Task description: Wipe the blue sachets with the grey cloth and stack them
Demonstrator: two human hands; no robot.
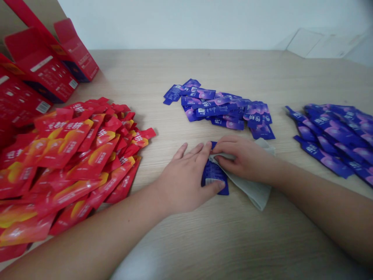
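At frame centre, the left hand (186, 177) lies flat with fingers extended, pinning a blue sachet (215, 175) to the bench (204, 241). The right hand (244, 159) grips a pale cloth (255, 191), pressing it against the sachet's top edge.

A pale wooden table (204, 241) lies under the right hand (244, 157). Beyond it rises a plain white wall (175, 23), softly lit; flat pale sheets (320, 42) lie far off to its right.

The left hand (186, 181) covers most of a blue packet (215, 175), the right hand (246, 159) hides part of a cloth (256, 193), and the red packets (67, 155) run off the left edge.
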